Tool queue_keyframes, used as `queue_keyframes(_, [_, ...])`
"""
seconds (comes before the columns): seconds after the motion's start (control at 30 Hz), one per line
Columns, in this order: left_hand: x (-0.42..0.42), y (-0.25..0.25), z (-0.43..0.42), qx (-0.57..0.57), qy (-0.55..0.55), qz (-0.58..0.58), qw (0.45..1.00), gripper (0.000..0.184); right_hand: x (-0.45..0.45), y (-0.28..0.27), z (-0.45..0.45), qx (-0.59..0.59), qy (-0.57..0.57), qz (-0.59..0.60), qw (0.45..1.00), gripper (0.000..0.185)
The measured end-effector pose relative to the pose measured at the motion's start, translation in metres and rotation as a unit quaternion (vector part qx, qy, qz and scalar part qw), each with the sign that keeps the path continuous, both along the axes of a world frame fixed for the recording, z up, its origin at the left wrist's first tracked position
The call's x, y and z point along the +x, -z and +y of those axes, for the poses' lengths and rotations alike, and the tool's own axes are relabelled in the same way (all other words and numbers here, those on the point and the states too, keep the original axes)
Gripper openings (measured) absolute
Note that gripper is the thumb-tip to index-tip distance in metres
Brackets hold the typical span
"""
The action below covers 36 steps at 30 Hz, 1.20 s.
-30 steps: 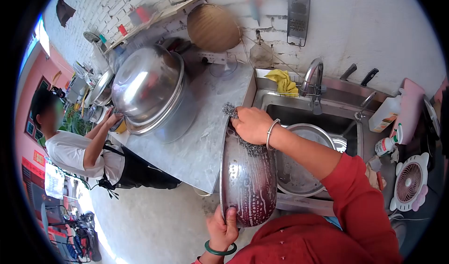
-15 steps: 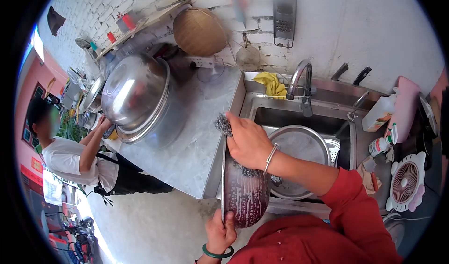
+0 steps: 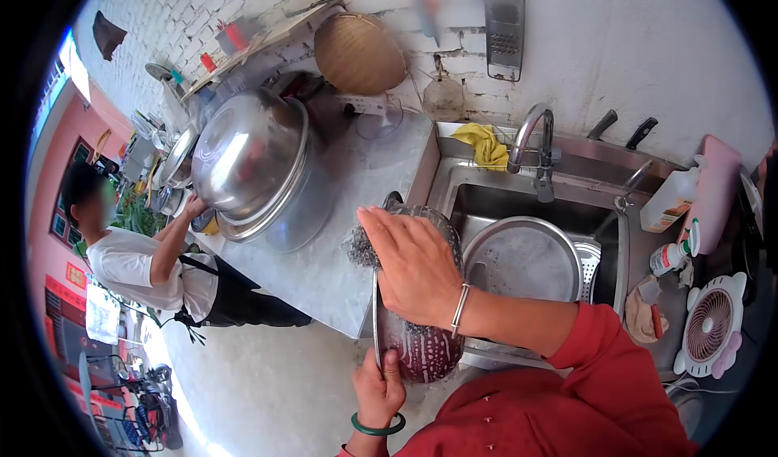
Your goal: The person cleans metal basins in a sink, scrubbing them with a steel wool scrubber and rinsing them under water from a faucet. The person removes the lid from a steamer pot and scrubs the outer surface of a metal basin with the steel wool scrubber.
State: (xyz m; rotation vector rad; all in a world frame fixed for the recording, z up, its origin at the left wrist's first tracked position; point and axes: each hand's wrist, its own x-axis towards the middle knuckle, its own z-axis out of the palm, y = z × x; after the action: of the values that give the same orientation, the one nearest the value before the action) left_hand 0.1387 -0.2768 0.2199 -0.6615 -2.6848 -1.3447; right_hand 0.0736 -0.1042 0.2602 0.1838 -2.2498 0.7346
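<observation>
A dark red pan point(image 3: 425, 364) with a pale metal rim is tipped up on its side in front of the sink, white suds streaking its outer surface. My left hand point(image 3: 378, 390), with a green bangle at the wrist, grips the rim at the lower end. Across the pan's upper part lies my right hand point(image 3: 421, 271), a silver bangle on its wrist. Under its fingers is a grey steel wool scourer point(image 3: 361, 248), sticking out past the rim. The palm hides part of the pan. A dark handle point(image 3: 393, 198) shows at the pan's far end.
The steel sink point(image 3: 478, 194) holds a wide round metal basin point(image 3: 577, 254) beneath a faucet point(image 3: 539, 141). On the counter point(image 3: 356, 181) stands a large metal pot with an upturned bowl point(image 3: 243, 145). A person in a white shirt point(image 3: 134, 271) stands at left. Bottles and a small fan point(image 3: 711, 325) are at right.
My right hand and the scourer have shifted down and left over the pan, its fingers now straighter. The pan has turned slightly, showing its far handle. My left hand keeps its grip.
</observation>
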Motion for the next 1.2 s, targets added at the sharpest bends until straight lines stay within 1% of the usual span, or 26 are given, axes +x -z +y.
queue_keyframes(0.03, [-0.002, -0.002, 0.002, 0.001, -0.002, 0.03, 1.0, 0.018, -0.016, 0.0, 0.01, 0.0, -0.002, 0.001, 1.0, 0.049])
queue_keyframes(0.07, [0.001, -0.009, 0.004, -0.034, 0.004, 0.034, 0.999, 0.017, -0.038, -0.001, 0.025, -0.028, 0.026, -0.135, 0.99, 0.047])
queue_keyframes(0.1, [0.003, -0.006, 0.004, -0.034, 0.002, 0.037, 0.999, 0.017, -0.051, -0.001, 0.035, -0.055, 0.055, -0.267, 0.961, 0.045])
queue_keyframes(0.13, [0.006, 0.001, 0.002, -0.027, 0.015, 0.034, 0.999, 0.016, -0.056, 0.0, 0.039, -0.054, 0.057, -0.262, 0.962, 0.045])
queue_keyframes(0.2, [0.009, 0.008, 0.005, -0.02, 0.026, 0.043, 0.999, 0.014, -0.063, 0.004, 0.049, -0.075, 0.069, -0.343, 0.934, 0.042])
queue_keyframes(0.23, [0.007, 0.009, 0.008, -0.014, 0.027, 0.043, 0.999, 0.014, -0.05, 0.007, 0.036, -0.046, 0.083, -0.244, 0.965, 0.045])
queue_keyframes(0.3, [0.007, 0.011, 0.008, 0.033, 0.004, 0.016, 0.999, 0.014, -0.011, -0.001, 0.008, -0.003, 0.031, -0.074, 0.997, 0.053])
queue_keyframes(0.33, [0.003, 0.005, 0.007, 0.003, 0.009, 0.022, 1.0, 0.015, -0.005, -0.002, 0.005, 0.004, 0.021, -0.061, 0.998, 0.053])
queue_keyframes(0.37, [0.0, 0.003, 0.009, 0.002, 0.01, 0.021, 1.0, 0.015, -0.003, -0.003, 0.005, 0.012, 0.01, -0.044, 0.999, 0.052])
queue_keyframes(0.43, [-0.002, -0.002, 0.011, 0.006, 0.015, 0.03, 0.999, 0.016, -0.025, -0.001, 0.02, -0.02, 0.054, -0.13, 0.99, 0.05])
queue_keyframes(0.53, [0.003, 0.005, 0.004, -0.018, 0.035, 0.014, 0.999, 0.017, -0.075, 0.017, 0.062, -0.057, 0.124, -0.3, 0.944, 0.039])
queue_keyframes(0.57, [0.003, 0.007, 0.004, -0.018, 0.039, 0.016, 0.999, 0.017, -0.079, 0.025, 0.068, -0.058, 0.128, -0.298, 0.944, 0.039])
queue_keyframes(0.63, [0.005, 0.011, 0.003, -0.01, 0.046, 0.037, 0.998, 0.017, -0.081, 0.036, 0.074, -0.128, 0.168, -0.268, 0.94, 0.033])
queue_keyframes(0.67, [0.006, 0.011, 0.002, -0.009, 0.044, 0.037, 0.998, 0.017, -0.076, 0.039, 0.072, -0.193, 0.172, -0.205, 0.944, 0.033])
queue_keyframes(0.7, [0.005, 0.01, 0.001, -0.006, 0.039, 0.034, 0.999, 0.017, -0.073, 0.042, 0.07, -0.193, 0.171, -0.206, 0.944, 0.033])
queue_keyframes(0.77, [0.003, 0.009, -0.001, -0.003, 0.034, 0.033, 0.999, 0.016, -0.063, 0.035, 0.065, -0.237, 0.191, -0.127, 0.944, 0.037])
queue_keyframes(0.8, [0.003, 0.009, -0.003, -0.007, 0.035, 0.035, 0.999, 0.015, -0.057, 0.03, 0.061, -0.237, 0.189, -0.126, 0.945, 0.037])
queue_keyframes(0.9, [0.003, 0.008, -0.003, -0.013, 0.036, 0.042, 0.998, 0.014, -0.043, 0.019, 0.052, -0.313, 0.079, 0.004, 0.946, 0.04])
queue_keyframes(0.93, [0.004, 0.007, -0.003, -0.016, 0.034, 0.046, 0.998, 0.013, -0.043, 0.02, 0.05, -0.321, 0.061, 0.05, 0.944, 0.035])
queue_keyframes(0.97, [0.004, 0.007, -0.004, -0.015, 0.032, 0.047, 0.998, 0.013, -0.043, 0.022, 0.05, -0.32, 0.058, 0.05, 0.944, 0.035])
queue_keyframes(1.0, [0.004, 0.007, -0.004, -0.011, 0.034, 0.047, 0.998, 0.013, -0.041, 0.024, 0.052, -0.214, 0.122, 0.067, 0.967, 0.031])
queue_keyframes(1.03, [0.005, 0.007, -0.005, -0.007, 0.037, 0.047, 0.998, 0.012, -0.039, 0.022, 0.053, -0.105, 0.185, 0.084, 0.974, 0.029])
queue_keyframes(1.07, [0.005, 0.007, -0.005, -0.006, 0.037, 0.047, 0.998, 0.012, -0.036, 0.02, 0.054, -0.077, 0.192, 0.095, 0.974, 0.028])
queue_keyframes(1.1, [0.005, 0.007, -0.005, -0.006, 0.035, 0.045, 0.998, 0.012, -0.033, 0.017, 0.053, -0.076, 0.192, 0.095, 0.974, 0.028])
queue_keyframes(1.17, [0.004, 0.008, -0.006, -0.004, 0.036, 0.043, 0.998, 0.013, -0.025, 0.014, 0.049, -0.148, 0.131, -0.021, 0.98, 0.028])
queue_keyframes(1.2, [0.003, 0.011, -0.008, 0.001, 0.034, 0.049, 0.998, 0.014, -0.021, 0.013, 0.047, -0.147, 0.132, -0.02, 0.98, 0.028])
